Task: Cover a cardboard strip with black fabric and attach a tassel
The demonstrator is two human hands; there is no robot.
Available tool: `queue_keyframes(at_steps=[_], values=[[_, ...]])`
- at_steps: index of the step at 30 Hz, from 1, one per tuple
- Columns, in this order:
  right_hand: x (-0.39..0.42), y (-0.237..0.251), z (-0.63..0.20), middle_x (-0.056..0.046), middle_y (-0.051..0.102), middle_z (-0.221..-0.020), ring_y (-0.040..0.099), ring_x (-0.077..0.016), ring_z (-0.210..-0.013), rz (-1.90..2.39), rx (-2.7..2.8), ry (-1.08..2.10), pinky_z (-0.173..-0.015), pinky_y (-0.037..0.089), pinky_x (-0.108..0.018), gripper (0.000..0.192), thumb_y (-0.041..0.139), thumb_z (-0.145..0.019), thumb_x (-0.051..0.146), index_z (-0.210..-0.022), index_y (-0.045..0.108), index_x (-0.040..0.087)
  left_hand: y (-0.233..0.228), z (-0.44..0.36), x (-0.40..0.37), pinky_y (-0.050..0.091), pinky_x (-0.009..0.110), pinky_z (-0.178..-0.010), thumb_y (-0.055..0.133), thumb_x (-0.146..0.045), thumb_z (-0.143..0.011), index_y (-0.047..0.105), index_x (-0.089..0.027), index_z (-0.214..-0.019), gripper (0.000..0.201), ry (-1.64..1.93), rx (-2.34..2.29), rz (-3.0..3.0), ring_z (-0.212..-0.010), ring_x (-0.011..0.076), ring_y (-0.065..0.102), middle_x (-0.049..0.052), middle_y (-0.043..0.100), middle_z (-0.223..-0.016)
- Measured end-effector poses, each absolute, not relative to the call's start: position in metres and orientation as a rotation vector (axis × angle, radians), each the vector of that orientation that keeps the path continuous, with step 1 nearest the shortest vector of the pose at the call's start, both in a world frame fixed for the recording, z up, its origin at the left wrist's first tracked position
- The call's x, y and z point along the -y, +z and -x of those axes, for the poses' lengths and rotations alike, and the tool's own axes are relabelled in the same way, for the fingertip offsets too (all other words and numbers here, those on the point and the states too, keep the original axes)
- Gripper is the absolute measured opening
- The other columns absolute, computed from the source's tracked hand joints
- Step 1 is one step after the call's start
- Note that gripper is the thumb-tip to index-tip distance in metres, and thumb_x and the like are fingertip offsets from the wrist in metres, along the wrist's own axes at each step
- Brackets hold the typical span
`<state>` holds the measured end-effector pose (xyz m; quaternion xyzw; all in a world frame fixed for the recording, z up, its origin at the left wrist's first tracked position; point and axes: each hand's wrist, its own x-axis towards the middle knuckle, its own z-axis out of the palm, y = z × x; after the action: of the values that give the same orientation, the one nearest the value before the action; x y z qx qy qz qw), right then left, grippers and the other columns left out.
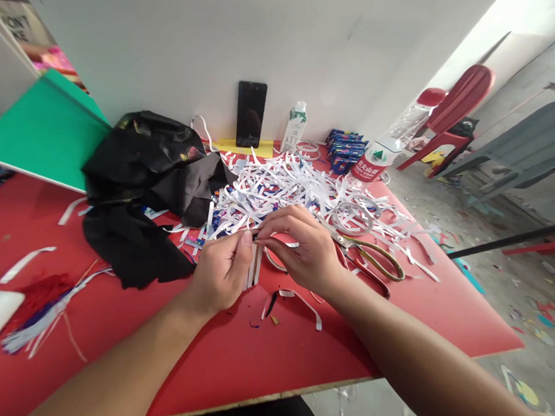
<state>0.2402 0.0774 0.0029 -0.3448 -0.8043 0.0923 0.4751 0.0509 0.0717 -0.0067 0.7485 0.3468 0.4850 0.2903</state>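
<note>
- The red counter (pixel 326 363) carries everything in use; its bare near edge lies between the forearms.
- The pile (pixel 280 185) of white and blue strips covers much of its far middle. Many strips are already cut and loose, unsorted as far as I can see.
- The green board (pixel 39 136) slants at the far left, next to the cloth.
- The black cloth (pixel 145 160) lies crumpled left of the pile, out of the hands, with one flap spread flat toward the person.
- The bottle (pixel 373 160) stands at the far right; the carton (pixel 295 127) and the phone (pixel 252 113) stand near the wall.
- The left hand (pixel 222 269) pinches a small dark piece between thumb and fingers.
- The right hand (pixel 303 244) meets it there, its fingertips closed on the piece's other side.
- The scissors (pixel 373 258) lie unheld just beyond the right wrist, so no cutting is under way.
- The dark piece (pixel 255 235) sits between the fingertips, above the counter; handling it looks unfinished. Whether the pale strips below hang from it, I cannot tell.
- Tiny scraps (pixel 274 320) lie nearest the person.
</note>
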Motion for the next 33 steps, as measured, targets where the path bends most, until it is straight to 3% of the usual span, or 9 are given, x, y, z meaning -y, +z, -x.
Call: queue_keyframes(at_steps=[5,10,14,19,24,29,33], values=[[-0.077,0.004,-0.241,-0.005,0.075,-0.102,0.069,-0.0213,-0.096,0.845,1.982,0.305,-0.085,0.054,-0.039,0.011,0.071,-0.102,0.015,-0.100,0.066,0.025,-0.006,-0.049,-0.071,0.039,0.027,-0.058,0.041,-0.018,-0.111,0.046,-0.022,-0.074,0.038,1.252,-0.871,-2.073,-0.053,0.0111,0.046,-0.003,0.050,-0.061],[-0.081,0.010,-0.249,-0.005,0.073,-0.100,0.063,-0.0203,-0.086,0.773,2.132,0.096,-0.078,0.053,-0.037,0.013,0.063,-0.105,0.013,-0.102,0.065,0.026,0.000,-0.047,-0.069,0.044,0.029,-0.062,0.043,-0.032,-0.111,0.057,-0.021,-0.073,0.041,1.062,-0.859,-1.854,-0.061,0.0157,0.056,0.000,0.058,-0.064],[-0.085,0.015,-0.260,-0.006,0.073,-0.098,0.059,-0.0198,-0.081,0.682,2.249,-0.018,-0.073,0.051,-0.036,0.007,0.064,-0.107,0.020,-0.103,0.067,0.025,0.006,-0.045,-0.074,0.039,0.028,-0.057,0.049,-0.036,-0.106,0.066,-0.019,-0.074,0.039,0.927,-0.851,-1.750,-0.060,0.0153,0.049,-0.001,0.054,-0.062],[-0.086,0.017,-0.264,-0.005,0.073,-0.098,0.061,-0.0196,-0.083,0.655,2.290,0.017,-0.075,0.050,-0.035,0.004,0.067,-0.106,0.022,-0.102,0.068,0.023,0.012,-0.040,-0.080,0.024,0.027,-0.051,0.053,-0.034,-0.100,0.055,-0.019,-0.061,0.042,0.752,-0.826,-1.702,-0.055,0.0111,0.027,-0.005,0.032,-0.056],[-0.083,0.018,-0.263,-0.006,0.074,-0.098,0.062,-0.0202,-0.084,0.668,2.328,0.033,-0.076,0.051,-0.035,0.008,0.066,-0.107,0.022,-0.100,0.070,0.022,0.012,-0.039,-0.082,0.024,0.027,-0.053,0.056,-0.034,-0.097,0.062,-0.018,-0.068,0.033,0.676,-0.806,-1.670,-0.059,0.0115,0.029,-0.005,0.035,-0.060],[-0.082,0.019,-0.259,-0.008,0.075,-0.100,0.064,-0.0210,-0.088,0.731,2.359,0.047,-0.079,0.053,-0.035,0.011,0.063,-0.108,0.020,-0.099,0.068,0.020,0.005,-0.044,-0.085,0.019,0.028,-0.051,0.058,-0.036,-0.094,0.045,-0.021,-0.057,0.042,0.750,-0.892,-1.689,-0.055,0.0102,0.023,-0.006,0.026,-0.056],[-0.083,0.018,-0.258,-0.009,0.075,-0.103,0.066,-0.0219,-0.090,0.779,2.369,0.052,-0.080,0.055,-0.036,0.011,0.063,-0.107,0.019,-0.097,0.067,0.020,0.001,-0.044,-0.087,0.025,0.028,-0.054,0.053,-0.039,-0.098,0.045,-0.021,-0.059,0.044,0.826,-0.935,-1.661,-0.059,0.0113,0.028,-0.005,0.031,-0.059]])
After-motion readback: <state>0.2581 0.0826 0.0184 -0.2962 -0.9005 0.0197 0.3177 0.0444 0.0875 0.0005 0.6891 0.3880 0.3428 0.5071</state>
